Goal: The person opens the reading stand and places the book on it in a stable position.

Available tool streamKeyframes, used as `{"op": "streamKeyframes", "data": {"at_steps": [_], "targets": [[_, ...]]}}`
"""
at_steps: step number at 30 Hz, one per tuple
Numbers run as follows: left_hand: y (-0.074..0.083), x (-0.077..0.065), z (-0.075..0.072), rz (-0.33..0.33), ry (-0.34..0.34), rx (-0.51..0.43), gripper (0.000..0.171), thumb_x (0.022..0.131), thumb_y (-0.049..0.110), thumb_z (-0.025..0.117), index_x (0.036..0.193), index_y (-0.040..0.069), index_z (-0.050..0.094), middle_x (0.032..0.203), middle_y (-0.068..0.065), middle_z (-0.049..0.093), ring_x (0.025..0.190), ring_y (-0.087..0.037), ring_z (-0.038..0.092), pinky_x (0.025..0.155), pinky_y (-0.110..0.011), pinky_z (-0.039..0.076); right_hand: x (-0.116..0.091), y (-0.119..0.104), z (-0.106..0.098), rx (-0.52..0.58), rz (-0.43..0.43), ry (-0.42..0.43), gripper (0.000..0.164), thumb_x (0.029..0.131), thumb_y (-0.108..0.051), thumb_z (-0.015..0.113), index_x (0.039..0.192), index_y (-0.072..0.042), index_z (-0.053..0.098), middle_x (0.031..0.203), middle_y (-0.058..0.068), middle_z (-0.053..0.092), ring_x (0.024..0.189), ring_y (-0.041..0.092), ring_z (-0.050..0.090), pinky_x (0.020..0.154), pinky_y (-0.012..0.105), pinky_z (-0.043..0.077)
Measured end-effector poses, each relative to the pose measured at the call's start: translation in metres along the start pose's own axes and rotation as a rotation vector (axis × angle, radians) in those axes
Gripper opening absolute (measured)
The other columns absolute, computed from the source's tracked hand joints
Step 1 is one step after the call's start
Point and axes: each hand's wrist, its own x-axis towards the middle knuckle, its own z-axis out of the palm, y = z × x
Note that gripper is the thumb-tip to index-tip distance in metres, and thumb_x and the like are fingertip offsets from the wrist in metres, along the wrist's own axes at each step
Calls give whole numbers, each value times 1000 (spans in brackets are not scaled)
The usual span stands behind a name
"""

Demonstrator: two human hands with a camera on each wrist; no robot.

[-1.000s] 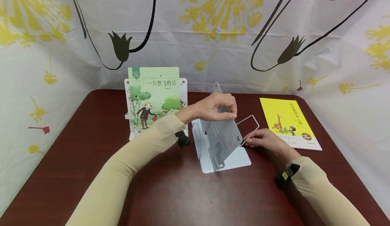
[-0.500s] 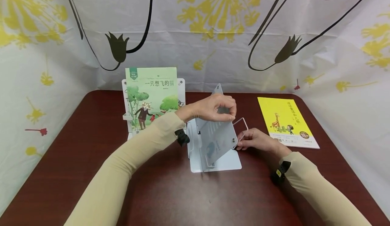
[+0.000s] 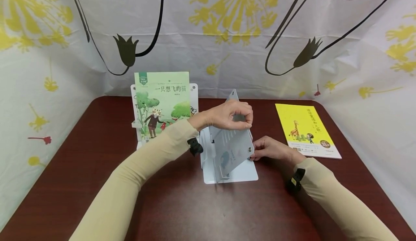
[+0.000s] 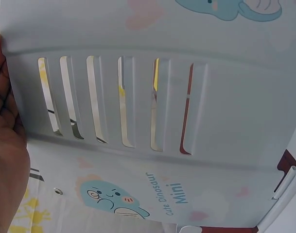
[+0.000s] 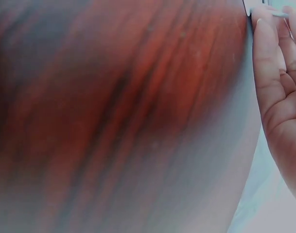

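Observation:
A white metal book stand point(image 3: 232, 147) is partly unfolded in the middle of the table, its back plate tilted over a flat base point(image 3: 242, 172). My left hand point(image 3: 229, 114) grips the plate's upper edge, fingers curled over it. In the left wrist view the slotted plate point(image 4: 235, 111) carries blue dinosaur prints, and part of my left hand point(image 4: 7, 160) lies along its edge. Low behind the plate, my right hand point(image 3: 269, 149) pinches the stand's wire support leg. In the right wrist view a short bit of the wire point(image 5: 279, 13) shows at the fingertips of my right hand point(image 5: 279, 87).
On the left, a green picture book point(image 3: 169, 100) leans upright on another white stand point(image 3: 195, 93). A yellow book point(image 3: 305, 125) lies flat at the back right of the dark red table point(image 3: 224, 212). A patterned white cloth point(image 3: 175, 53) hangs behind and at the sides.
My right hand has moved left, bringing the wire leg in toward the plate, where it is now mostly hidden. The stand has shifted slightly left. My left hand keeps its grip on the plate.

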Motion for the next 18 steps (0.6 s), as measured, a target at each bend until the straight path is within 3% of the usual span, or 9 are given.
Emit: {"op": "streamKeyframes", "data": {"at_steps": [8,18], "targets": [[0,1,3,12,4,-15,14,92,11,63,78,11,64,80,1,62,81,-10,50,80,-23,41,9,-3,4,10,5,-12,27,89,-13,70,106,8,70,87,-10,72,71,6,64,69,21,57],[0,3,6,18,8,-3,14,92,10,62,78,10,65,81,-1,64,82,-13,52,81,-24,42,9,2,5,25,-4,3,30,87,-12,73,105,11,69,86,-8,73,67,7,64,65,21,57]]}}
